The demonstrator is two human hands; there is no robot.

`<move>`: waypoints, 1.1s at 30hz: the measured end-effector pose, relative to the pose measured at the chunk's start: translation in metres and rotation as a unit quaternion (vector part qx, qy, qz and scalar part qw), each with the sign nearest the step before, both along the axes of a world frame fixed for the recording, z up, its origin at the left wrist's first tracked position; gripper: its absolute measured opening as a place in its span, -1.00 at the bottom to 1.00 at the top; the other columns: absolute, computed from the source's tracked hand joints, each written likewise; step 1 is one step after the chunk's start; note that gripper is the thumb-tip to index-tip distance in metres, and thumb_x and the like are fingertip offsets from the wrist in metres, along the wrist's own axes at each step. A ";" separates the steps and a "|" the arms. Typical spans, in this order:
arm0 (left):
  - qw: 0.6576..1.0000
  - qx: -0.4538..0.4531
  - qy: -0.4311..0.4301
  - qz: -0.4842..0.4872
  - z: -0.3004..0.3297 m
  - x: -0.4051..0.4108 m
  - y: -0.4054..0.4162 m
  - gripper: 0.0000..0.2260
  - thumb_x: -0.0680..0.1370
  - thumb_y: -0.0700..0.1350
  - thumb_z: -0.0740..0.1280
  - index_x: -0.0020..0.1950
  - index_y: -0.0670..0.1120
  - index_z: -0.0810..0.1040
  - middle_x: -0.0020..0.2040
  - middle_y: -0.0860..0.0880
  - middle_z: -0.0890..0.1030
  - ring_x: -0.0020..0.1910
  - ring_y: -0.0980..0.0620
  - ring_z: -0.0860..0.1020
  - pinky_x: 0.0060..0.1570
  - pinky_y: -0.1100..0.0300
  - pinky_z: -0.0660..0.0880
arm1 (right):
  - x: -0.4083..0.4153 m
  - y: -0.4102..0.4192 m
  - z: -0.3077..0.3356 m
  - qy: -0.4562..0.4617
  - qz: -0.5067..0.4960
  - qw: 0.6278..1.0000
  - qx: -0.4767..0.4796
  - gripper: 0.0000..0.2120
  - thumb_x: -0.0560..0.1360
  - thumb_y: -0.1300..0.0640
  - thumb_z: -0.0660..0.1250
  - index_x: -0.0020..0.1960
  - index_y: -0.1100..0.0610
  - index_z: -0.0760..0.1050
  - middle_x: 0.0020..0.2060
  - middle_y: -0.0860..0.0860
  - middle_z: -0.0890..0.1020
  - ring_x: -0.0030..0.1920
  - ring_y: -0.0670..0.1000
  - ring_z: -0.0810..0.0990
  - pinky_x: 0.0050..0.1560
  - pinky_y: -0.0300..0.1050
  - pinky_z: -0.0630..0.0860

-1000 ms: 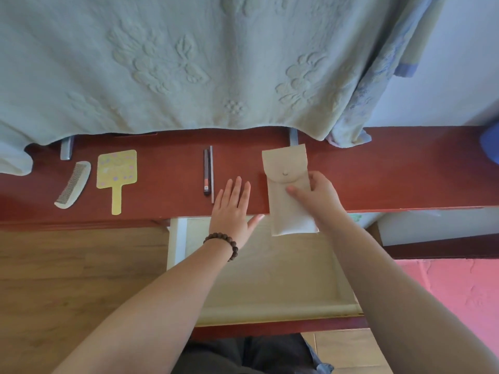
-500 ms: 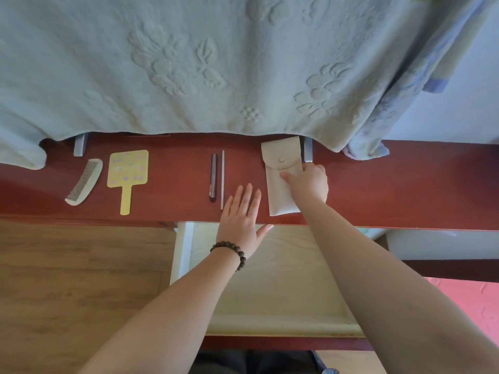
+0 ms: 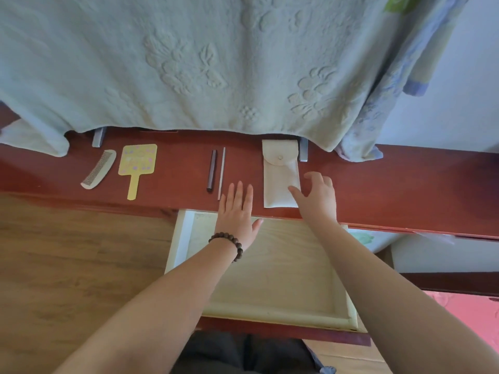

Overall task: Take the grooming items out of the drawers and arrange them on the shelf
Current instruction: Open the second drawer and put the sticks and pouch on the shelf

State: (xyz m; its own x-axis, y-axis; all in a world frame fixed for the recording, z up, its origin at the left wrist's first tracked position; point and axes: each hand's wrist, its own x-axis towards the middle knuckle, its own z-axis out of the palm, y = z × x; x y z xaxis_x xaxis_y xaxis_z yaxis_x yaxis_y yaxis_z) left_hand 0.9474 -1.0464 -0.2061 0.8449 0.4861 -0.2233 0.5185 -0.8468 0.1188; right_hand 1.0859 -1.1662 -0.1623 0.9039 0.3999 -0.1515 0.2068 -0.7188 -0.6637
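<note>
Pouch [image 3: 280,176] now flat on shelf [image 3: 391,184], just released; right hand [image 3: 314,197] fingers apart beside it, left hand [image 3: 237,211] flat, fingers together. Drawer [image 3: 270,268] looks empty.

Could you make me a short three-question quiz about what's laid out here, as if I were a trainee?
1. True or false: the right hand is gripping the pouch.
2. Which item lies furthest left on the shelf? A) mirror B) comb C) pouch
3. Fill in: the left hand rests flat on the shelf edge, above the open ____.

Key
1. False: its fingers are spread, with only the thumb at the pouch's edge.
2. B.
3. Drawer, which looks empty where visible.
</note>
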 end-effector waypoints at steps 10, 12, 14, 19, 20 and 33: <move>0.995 -0.058 -0.034 0.072 0.025 -0.084 -0.054 -0.36 0.62 0.17 0.03 0.56 -0.08 -0.15 0.58 -0.12 -0.12 0.55 -0.12 -0.20 0.52 -0.06 -0.11 | -0.107 -0.079 -0.001 0.014 -0.033 0.999 0.024 -0.57 0.50 0.04 0.36 0.32 0.10 0.37 0.24 0.08 0.42 0.25 0.12 0.41 0.10 -0.14 0.33; 0.994 -0.058 -0.032 0.083 0.026 -0.107 -0.062 -0.33 0.60 0.20 0.03 0.56 -0.08 -0.18 0.58 -0.12 -0.13 0.55 -0.13 -0.20 0.52 -0.07 -0.11 | -0.138 -0.089 -0.009 0.011 -0.037 0.999 0.012 -0.55 0.49 -0.01 0.36 0.33 0.10 0.36 0.24 0.09 0.40 0.27 0.12 0.36 0.17 -0.05 0.36; 0.994 -0.047 -0.037 0.095 0.023 -0.133 -0.071 -0.28 0.58 0.24 0.05 0.56 -0.09 -0.19 0.58 -0.13 -0.13 0.55 -0.13 -0.21 0.52 -0.09 -0.13 | -0.171 -0.099 -0.017 0.002 -0.044 0.999 -0.011 -0.48 0.47 -0.07 0.38 0.34 0.08 0.34 0.27 0.09 0.37 0.28 0.12 0.30 0.24 0.03 0.34; 0.991 -0.020 -0.033 0.126 0.005 -0.198 -0.088 -0.14 0.50 0.38 0.04 0.56 -0.12 -0.21 0.57 -0.17 -0.17 0.54 -0.16 -0.21 0.50 -0.18 -0.08 | -0.241 -0.121 -0.038 -0.014 -0.072 0.993 -0.092 -0.09 0.35 -0.32 0.36 0.50 0.11 0.12 0.50 0.12 0.12 0.51 0.13 -0.01 0.49 0.13 0.07; 0.990 -0.013 -0.031 0.139 0.002 -0.210 -0.092 -0.09 0.47 0.42 0.04 0.56 -0.14 -0.21 0.56 -0.20 -0.19 0.54 -0.18 -0.20 0.49 -0.20 -0.08 | -0.251 -0.125 -0.041 -0.006 -0.081 0.991 -0.105 -0.01 0.33 -0.36 0.34 0.53 0.12 0.03 0.53 0.13 0.02 0.53 0.11 -0.10 0.51 0.12 -0.02; 0.932 -0.115 0.028 0.342 -0.014 -0.245 -0.112 0.20 0.32 0.55 0.07 0.45 -0.36 -0.34 0.51 -0.36 -0.27 0.53 -0.25 -0.22 0.49 -0.18 -0.08 | -0.263 -0.150 -0.057 0.157 -0.264 0.950 -0.061 0.31 0.22 -0.33 0.46 0.51 0.24 -0.34 0.54 0.10 -0.24 0.54 0.02 -0.24 0.52 0.06 -0.15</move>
State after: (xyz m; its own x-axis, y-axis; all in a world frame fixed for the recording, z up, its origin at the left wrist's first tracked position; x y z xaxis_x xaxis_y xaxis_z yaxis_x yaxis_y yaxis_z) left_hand 0.7024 -1.1587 -0.2206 0.3382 0.8409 -0.4225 0.9389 -0.2709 0.2125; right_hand 0.8227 -1.3161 -0.2188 0.8762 -0.1346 -0.4627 -0.3981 -0.7431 -0.5378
